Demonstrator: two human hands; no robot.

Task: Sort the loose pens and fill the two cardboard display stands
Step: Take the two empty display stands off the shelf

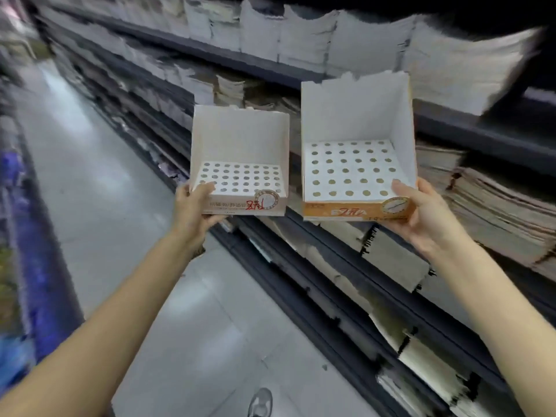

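Left hand [192,206] grips the smaller display stand [239,164]; right hand [421,212] grips the larger display stand [358,152], fingers curled round the front corners. Both empty, no pens visible. Advisable: keep the perforated trays level and set both down before loading.

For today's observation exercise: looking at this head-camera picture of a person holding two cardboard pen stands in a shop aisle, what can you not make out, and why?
- Small print on the left stand and the orange-fronted right stand: too small and blurred.
- Fingers of the left hand and right hand beneath the stands: hidden by the cardboard.
- Shelf stock: smeared by motion blur.
- Loose pens: none in view.
- Shoe: cut off by the bottom edge.
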